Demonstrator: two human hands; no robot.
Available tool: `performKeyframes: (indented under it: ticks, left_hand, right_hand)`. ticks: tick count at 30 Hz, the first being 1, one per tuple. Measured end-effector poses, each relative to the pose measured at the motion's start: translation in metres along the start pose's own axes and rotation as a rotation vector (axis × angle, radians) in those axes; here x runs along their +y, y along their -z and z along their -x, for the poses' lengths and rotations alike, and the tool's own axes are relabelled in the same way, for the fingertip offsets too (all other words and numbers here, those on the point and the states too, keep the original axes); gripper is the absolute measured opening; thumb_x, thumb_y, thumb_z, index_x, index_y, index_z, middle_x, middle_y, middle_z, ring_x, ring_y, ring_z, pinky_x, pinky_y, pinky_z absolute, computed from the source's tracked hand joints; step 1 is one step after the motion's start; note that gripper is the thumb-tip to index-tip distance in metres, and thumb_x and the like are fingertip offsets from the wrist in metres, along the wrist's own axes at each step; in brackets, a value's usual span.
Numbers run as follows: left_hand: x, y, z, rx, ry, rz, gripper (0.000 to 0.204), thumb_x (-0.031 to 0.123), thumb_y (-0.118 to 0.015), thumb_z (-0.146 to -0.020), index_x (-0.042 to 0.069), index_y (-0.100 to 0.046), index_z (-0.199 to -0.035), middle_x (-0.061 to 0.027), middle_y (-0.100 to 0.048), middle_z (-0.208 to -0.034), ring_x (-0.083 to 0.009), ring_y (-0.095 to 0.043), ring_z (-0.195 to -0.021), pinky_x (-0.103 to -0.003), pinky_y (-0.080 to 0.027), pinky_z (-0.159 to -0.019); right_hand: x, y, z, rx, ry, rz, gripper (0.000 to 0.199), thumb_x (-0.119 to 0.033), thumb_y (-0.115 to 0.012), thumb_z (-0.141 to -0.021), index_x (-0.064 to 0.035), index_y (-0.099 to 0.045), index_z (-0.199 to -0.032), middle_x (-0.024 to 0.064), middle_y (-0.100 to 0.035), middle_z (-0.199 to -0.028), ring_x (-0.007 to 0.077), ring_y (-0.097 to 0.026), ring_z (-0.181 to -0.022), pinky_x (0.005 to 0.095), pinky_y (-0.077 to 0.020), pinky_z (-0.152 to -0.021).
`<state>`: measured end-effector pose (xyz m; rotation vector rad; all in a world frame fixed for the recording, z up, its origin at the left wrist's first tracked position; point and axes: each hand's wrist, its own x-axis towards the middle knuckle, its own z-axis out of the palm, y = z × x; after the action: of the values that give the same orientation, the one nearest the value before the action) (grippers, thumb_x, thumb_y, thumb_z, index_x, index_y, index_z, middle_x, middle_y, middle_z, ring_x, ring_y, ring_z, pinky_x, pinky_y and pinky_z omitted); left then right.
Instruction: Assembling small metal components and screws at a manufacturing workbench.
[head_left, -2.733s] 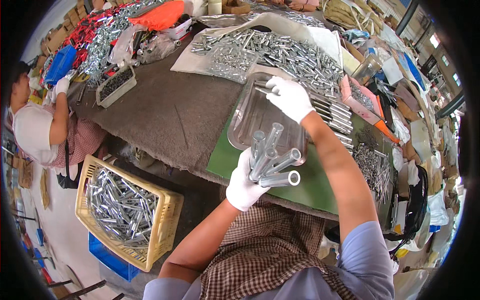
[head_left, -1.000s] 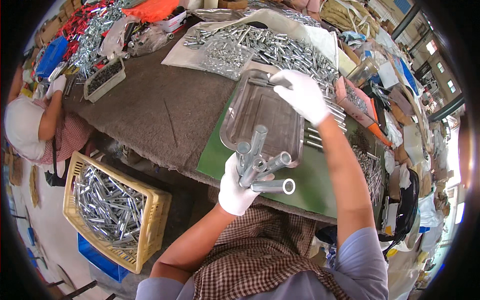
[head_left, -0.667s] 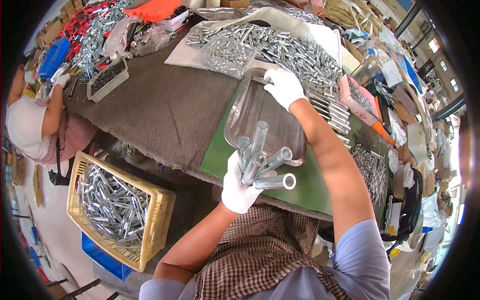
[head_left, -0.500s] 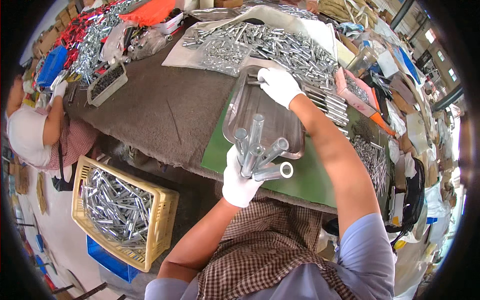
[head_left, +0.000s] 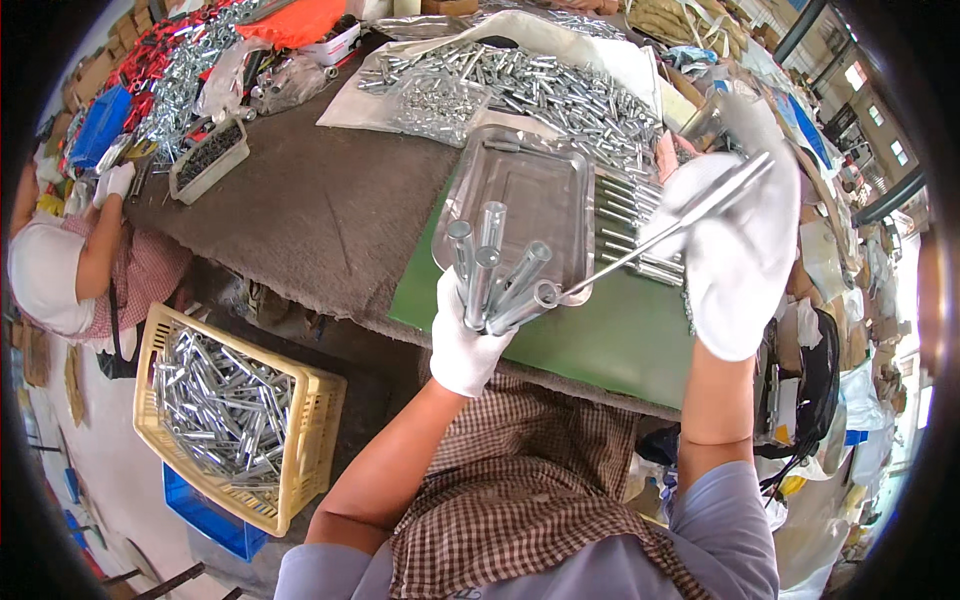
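My left hand point(head_left: 465, 345), in a white glove, is closed around several shiny metal tubes point(head_left: 493, 230) that fan upward with their open ends showing. My right hand point(head_left: 735, 260), also gloved and smeared by motion, grips a slim metal rod point(head_left: 725, 190) with a thicker upper part. The rod slants down to the left, its thin tip close to the mouth of the rightmost tube point(head_left: 540, 298); whether it touches or enters is unclear. Beyond the tubes lies a shallow metal tray point(head_left: 588, 215), with a few metal pieces point(head_left: 510, 146) at its far end.
A green mat point(head_left: 590, 350) lies under the tray. To its right is a row of metal rods point(head_left: 622, 212). Heaped metal parts point(head_left: 560, 90) cover a white sheet behind. A yellow crate point(head_left: 318, 430) of tubes stands lower left. Another person point(head_left: 70, 265) works at far left.
My right hand has left the far end of the tray and come right and nearer, now with a rod in it. My left hand still holds the tubes, slightly further left.
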<state>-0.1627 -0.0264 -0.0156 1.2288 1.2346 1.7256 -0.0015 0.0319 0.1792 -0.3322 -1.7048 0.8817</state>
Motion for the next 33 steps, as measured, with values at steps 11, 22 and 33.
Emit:
performKeyframes:
  ticks: [11,22,33]
  left_hand:
    - [0.002,-0.002,-0.004,-0.015,-0.052,-0.022,0.069,0.003,-0.080,-0.074,0.003,-0.041,-0.131,-0.0091,-0.059,-0.114,-0.0180,-0.061,-0.104,-0.033,-0.049,-0.092]
    - [-0.007,-0.002,-0.007,0.000,-0.069,-0.048,0.073,0.005,-0.081,-0.073,0.002,-0.040,-0.133,-0.0107,-0.058,-0.118,-0.0199,-0.060,-0.106,-0.033,-0.049,-0.093]
    - [-0.003,-0.007,-0.007,-0.028,-0.077,0.012,0.071,0.007,-0.081,-0.076,0.002,-0.039,-0.133,-0.0118,-0.057,-0.122,-0.0203,-0.059,-0.110,-0.033,-0.046,-0.096]
  right_hand:
    - [0.030,-0.018,0.027,-0.188,0.077,0.407,0.049,-0.001,-0.072,-0.074,-0.0065,-0.061,-0.121,0.0101,-0.068,-0.114,0.0177,-0.069,-0.078,0.0271,-0.0556,-0.067]
    - [0.025,-0.012,0.022,-0.416,0.162,0.607,0.041,-0.009,-0.067,-0.079,-0.0033,-0.059,-0.118,0.0133,-0.069,-0.106,0.0298,-0.066,-0.079,0.0368,-0.0533,-0.070]
    - [0.026,-0.006,0.060,-0.081,-0.123,0.521,0.068,-0.019,-0.077,-0.074,0.0000,-0.053,-0.134,0.0182,-0.060,-0.127,0.0313,-0.063,-0.108,0.0395,-0.0499,-0.095]
